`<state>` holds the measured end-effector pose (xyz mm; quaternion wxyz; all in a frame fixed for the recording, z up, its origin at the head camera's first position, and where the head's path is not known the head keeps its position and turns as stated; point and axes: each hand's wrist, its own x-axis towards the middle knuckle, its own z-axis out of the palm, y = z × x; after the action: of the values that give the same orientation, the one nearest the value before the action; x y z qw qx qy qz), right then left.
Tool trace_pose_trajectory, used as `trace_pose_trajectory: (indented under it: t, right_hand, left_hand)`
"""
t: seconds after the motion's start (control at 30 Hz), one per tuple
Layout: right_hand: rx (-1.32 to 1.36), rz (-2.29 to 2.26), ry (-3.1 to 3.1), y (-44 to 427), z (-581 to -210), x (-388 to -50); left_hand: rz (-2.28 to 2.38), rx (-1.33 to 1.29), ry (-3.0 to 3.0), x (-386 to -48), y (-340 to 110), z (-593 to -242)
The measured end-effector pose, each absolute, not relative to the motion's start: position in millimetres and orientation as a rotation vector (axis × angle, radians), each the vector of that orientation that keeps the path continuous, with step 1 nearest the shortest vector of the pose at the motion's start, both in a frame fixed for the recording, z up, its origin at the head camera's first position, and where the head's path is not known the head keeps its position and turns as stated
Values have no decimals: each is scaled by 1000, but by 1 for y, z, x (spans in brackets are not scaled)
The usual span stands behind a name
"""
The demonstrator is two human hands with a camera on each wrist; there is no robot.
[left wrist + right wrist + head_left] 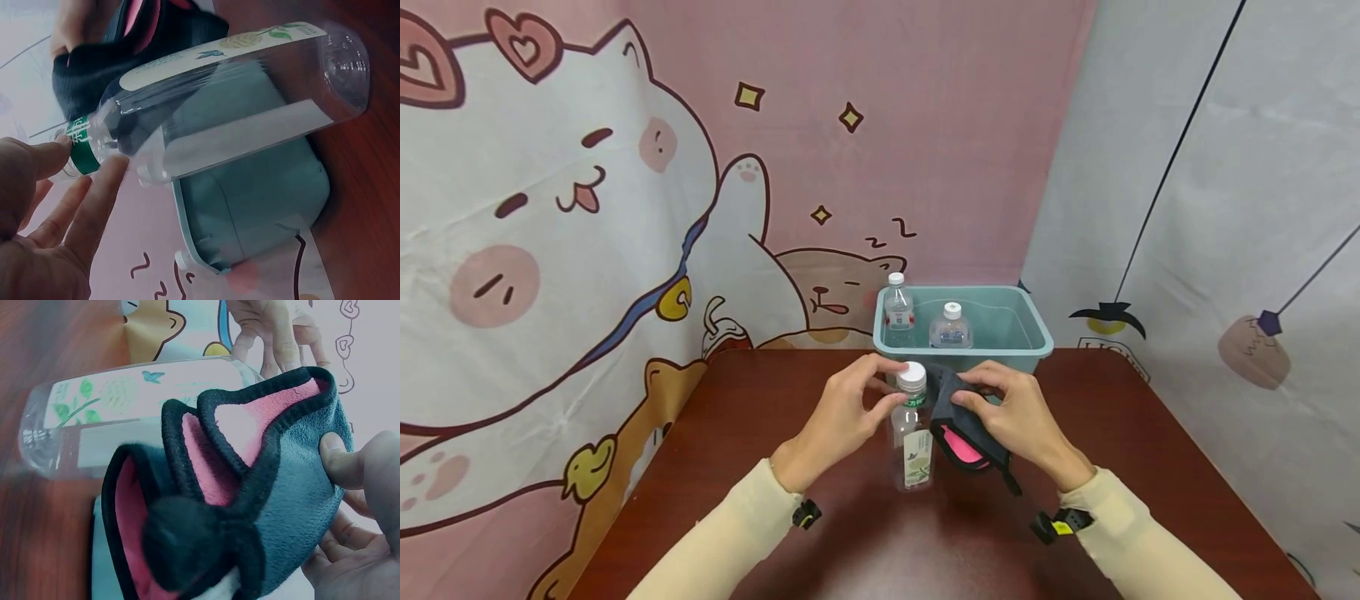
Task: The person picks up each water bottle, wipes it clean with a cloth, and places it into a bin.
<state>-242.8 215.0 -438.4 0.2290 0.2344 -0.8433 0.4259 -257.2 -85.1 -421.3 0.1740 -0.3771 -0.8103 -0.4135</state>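
A clear bottle (904,433) with a white cap and a green neck band hangs or stands upright at the middle of the table. My left hand (848,404) pinches it at the cap and neck; in the left wrist view the fingers of my left hand (56,206) lie around the green band of the bottle (250,106). Just right of the bottle, my right hand (1026,417) grips a dark grey cloth (958,412) with pink lining and black edging. The right wrist view shows the thumb of my right hand (359,512) pressed on the folded cloth (300,469).
Behind the hands, a light blue bin (1037,333) stands at the table's back edge. Two clear bottles with white caps are in it, one at its left (898,304) and one near its middle (951,329). A patterned curtain (970,125) hangs behind the brown table (715,433).
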Motion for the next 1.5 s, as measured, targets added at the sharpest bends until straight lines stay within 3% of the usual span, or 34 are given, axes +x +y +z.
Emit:
trace_pose_trajectory:
  t: [0.67,1.5]
  right_hand:
    - [650,1188,-2346,208,-420,-249]
    - [785,990,-2521,204,-444,-260]
  left_hand:
    - [-1227,-1109,-2360,-263,-78,-418]
    - [-1222,-1090,-2367,-264,-73,-425]
